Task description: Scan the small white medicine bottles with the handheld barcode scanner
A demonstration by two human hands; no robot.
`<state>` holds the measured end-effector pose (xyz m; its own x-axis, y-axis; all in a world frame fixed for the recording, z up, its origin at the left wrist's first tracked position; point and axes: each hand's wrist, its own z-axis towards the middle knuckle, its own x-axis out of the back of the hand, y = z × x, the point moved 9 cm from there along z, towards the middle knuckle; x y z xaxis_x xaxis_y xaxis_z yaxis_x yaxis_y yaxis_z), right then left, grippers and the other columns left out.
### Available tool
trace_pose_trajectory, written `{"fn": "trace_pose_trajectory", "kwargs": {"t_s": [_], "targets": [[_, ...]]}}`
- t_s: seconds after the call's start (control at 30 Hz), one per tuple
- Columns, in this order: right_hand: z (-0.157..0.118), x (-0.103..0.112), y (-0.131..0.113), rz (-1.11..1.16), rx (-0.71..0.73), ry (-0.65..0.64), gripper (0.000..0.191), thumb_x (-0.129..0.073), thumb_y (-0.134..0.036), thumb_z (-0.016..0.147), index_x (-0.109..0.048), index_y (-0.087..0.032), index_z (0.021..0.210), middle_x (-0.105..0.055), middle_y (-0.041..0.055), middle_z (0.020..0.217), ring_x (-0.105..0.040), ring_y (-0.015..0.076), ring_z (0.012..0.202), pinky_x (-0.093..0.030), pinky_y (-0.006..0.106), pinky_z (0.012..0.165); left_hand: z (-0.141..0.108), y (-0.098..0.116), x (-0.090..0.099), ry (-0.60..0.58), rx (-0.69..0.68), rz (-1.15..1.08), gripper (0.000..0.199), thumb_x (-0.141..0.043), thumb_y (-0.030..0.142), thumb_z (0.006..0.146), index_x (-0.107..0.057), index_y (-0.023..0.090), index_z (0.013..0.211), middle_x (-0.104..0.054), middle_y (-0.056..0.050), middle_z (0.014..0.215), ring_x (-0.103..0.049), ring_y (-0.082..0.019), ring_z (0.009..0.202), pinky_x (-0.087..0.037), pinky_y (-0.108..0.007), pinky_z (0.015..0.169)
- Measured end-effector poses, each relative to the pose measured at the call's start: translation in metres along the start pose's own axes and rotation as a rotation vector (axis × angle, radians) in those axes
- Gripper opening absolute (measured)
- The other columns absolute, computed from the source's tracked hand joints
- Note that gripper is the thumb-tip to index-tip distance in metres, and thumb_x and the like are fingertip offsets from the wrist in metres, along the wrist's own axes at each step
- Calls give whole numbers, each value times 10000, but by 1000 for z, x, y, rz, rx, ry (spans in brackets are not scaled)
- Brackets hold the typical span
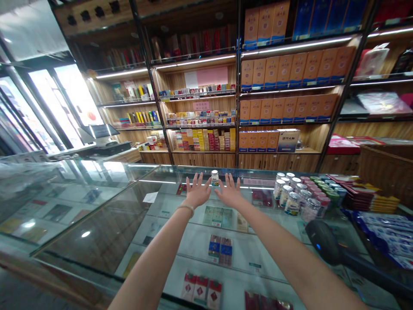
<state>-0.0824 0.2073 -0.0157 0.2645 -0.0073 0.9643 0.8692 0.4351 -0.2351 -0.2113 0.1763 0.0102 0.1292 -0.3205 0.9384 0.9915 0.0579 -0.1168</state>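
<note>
A small clear bottle with a white cap (pixel 214 178) stands upright near the far edge of the glass counter (pixel 180 224). On its left is my left hand (pixel 197 191), fingers spread, with a band around the wrist. My right hand (pixel 229 191) is on its other side, also with fingers apart. Neither hand is closed on the bottle; whether the thumbs touch it I cannot tell. Under the glass, cigarette packs (pixel 220 250) lie on tilted shelves below my forearms.
Several similar capped bottles (pixel 292 204) stand in rows at the right, beside stacked red and yellow packs (pixel 363 193). A dark handheld scanner (pixel 322 243) and blue-white packets (pixel 387 237) are nearer me. Shelves with orange boxes (pixel 284 71) line the back wall.
</note>
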Motion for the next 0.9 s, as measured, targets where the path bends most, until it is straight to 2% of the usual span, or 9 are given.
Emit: {"fn": "trace_pose_trajectory", "kwargs": {"t_s": [0.3,0.63,0.8,0.9], "targets": [[11,-1,-2,3,-12,-8,700,-206,-606,1014,-253,-258,1620,39,146,1721,101,298,1583,139,606,1190,9,-7,-5,0,1,33,548,-361,414,1007,-398,365,1552,-228,-106,1700,-120,-351,1583,-22,-713,1208],[11,-1,-4,5,3,-11,699,-174,-613,1016,-243,-273,1622,49,132,1722,112,283,1583,149,600,1189,16,-15,-10,26,-10,42,551,-354,426,1000,-407,374,1546,-229,-89,1702,-106,-346,1584,6,-719,1200],[7,3,-5,-4,8,10,681,-204,-591,1026,-251,-263,1621,43,148,1719,106,294,1583,133,605,1196,13,-15,-8,24,0,37,549,-338,441,1008,-407,367,1547,-202,-90,1707,-95,-351,1584,18,-707,1205],[1,8,-5,-45,32,45,676,-227,-592,1026,-231,-281,1626,66,109,1721,119,294,1581,166,603,1191,6,-16,-3,33,8,50,557,-332,481,1014,-406,350,1551,-199,-100,1706,-97,-371,1581,29,-704,1206]]}}
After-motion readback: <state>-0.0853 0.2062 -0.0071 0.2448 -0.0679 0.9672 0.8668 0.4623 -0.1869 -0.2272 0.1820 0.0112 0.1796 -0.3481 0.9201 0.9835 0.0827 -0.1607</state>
